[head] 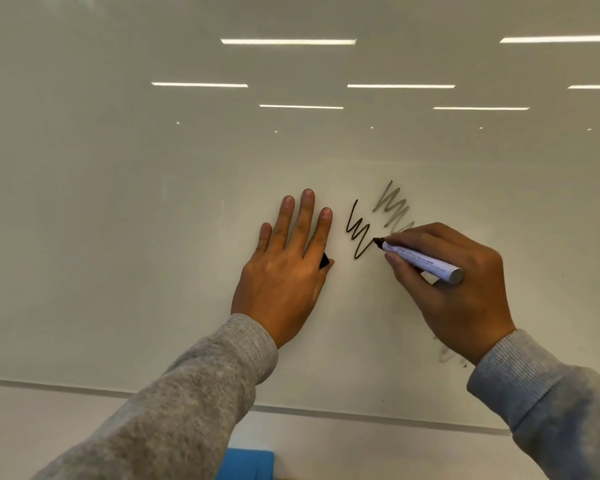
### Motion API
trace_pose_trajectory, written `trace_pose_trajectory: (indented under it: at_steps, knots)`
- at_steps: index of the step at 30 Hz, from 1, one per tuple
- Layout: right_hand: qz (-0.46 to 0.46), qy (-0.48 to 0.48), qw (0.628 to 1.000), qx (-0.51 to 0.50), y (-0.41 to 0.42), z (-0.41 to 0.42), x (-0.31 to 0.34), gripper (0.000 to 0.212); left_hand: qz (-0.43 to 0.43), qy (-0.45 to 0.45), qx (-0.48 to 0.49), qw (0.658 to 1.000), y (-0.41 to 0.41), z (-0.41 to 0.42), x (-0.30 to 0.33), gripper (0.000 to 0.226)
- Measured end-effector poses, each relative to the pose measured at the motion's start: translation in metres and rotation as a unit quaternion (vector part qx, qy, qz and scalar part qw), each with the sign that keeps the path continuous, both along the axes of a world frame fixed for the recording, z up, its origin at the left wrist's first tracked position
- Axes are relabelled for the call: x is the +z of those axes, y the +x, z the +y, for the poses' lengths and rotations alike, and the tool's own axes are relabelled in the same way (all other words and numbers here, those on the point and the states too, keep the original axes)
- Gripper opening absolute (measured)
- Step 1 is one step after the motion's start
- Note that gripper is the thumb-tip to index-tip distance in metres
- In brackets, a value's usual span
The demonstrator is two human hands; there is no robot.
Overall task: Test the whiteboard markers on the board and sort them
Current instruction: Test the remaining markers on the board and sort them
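My right hand [454, 282] grips a white-barrelled black marker [426, 262], its tip touching the whiteboard [153, 202] at the end of a dark zigzag line [359, 233]. A paler grey zigzag [392, 207] lies just above and to the right, partly behind my right hand. My left hand [288, 261] presses flat on the board to the left of the zigzag, fingers straight. A black cap [324, 260] is tucked under it, held by the thumb, mostly hidden.
The board's lower edge [326, 410] runs across the bottom with white wall below. A blue object [246, 464] shows at the bottom centre. A faint smudged mark [447, 355] sits low on the board by my right wrist. Ceiling lights reflect in the upper board.
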State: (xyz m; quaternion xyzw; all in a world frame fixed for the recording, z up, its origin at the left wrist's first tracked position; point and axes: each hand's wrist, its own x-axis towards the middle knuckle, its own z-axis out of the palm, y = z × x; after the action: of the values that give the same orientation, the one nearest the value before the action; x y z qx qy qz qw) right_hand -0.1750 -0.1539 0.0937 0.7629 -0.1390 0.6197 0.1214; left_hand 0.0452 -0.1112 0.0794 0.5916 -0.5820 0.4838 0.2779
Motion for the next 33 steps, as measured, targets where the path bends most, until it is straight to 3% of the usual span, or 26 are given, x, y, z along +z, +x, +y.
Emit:
trace_pose_trajectory:
  at_steps: [5, 9, 13, 17, 21, 25, 28, 33]
  knots:
    - [0.079, -0.012, 0.997, 0.005, 0.0, 0.0, -0.012, 0.023, 0.001, -0.003, 0.003, 1.0, 0.001, 0.001, -0.001, 0.068]
    - [0.01, -0.001, 1.0, 0.008, -0.008, 0.0, -0.008, 0.023, 0.003, 0.005, 0.004, 1.0, -0.001, 0.0, 0.0, 0.068]
    - [0.08, 0.002, 0.997, 0.007, -0.008, 0.001, -0.02, 0.022, 0.004, 0.008, 0.004, 1.0, 0.0, 0.002, -0.001, 0.067]
    - [0.014, 0.017, 1.0, 0.007, -0.016, -0.001, -0.023, 0.026, 0.006, 0.009, 0.001, 1.0, -0.001, 0.002, -0.001, 0.066]
    - [0.064, 0.023, 0.998, 0.0, -0.018, 0.0, -0.031, 0.025, 0.006, 0.013, 0.0, 1.0, -0.001, 0.001, -0.002, 0.067]
    - [0.016, 0.031, 0.999, 0.005, -0.024, -0.002, -0.032, 0.029, 0.009, 0.013, -0.002, 1.0, -0.001, 0.002, -0.003, 0.067]
    - [0.059, 0.032, 0.998, 0.004, -0.025, -0.001, -0.039, 0.034, 0.005, 0.013, 0.003, 1.0, 0.0, 0.003, -0.003, 0.067]
    - [0.037, 0.042, 0.998, 0.015, -0.03, -0.001, -0.046, 0.03, 0.01, 0.015, -0.001, 1.0, -0.001, 0.003, -0.004, 0.068]
